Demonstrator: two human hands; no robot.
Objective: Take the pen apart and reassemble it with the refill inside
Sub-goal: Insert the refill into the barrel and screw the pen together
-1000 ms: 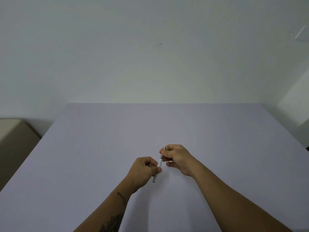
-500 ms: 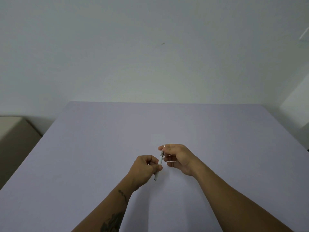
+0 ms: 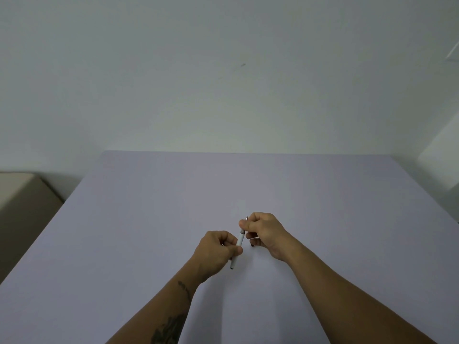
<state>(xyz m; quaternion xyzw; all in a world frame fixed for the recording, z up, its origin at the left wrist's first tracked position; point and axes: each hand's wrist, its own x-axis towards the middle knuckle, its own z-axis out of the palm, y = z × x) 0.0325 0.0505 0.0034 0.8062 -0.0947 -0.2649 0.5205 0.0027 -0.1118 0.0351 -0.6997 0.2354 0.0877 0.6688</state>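
A slim white pen [image 3: 240, 240] with a metal front section and a dark rear end is held above the table, tilted with its tip pointing away and slightly right. My left hand [image 3: 215, 252] grips the white barrel near its middle between thumb and fingers. My right hand [image 3: 264, 230] pinches the metal front section, and the pen's fine tip pokes out just above its thumb. Both hands hide parts of the pen. I cannot tell whether the two sections are joined tight or loosened.
The pale lilac table [image 3: 149, 219] spreads under both arms, its far edge against a white wall. A beige box-like object [image 3: 22, 202] stands off the table's left side. A white block [image 3: 444, 155] sits past the right edge.
Both hands have stayed nearly in place on the pen. The right hand's fingers have shifted slightly around the front section, and the view has drifted a little.
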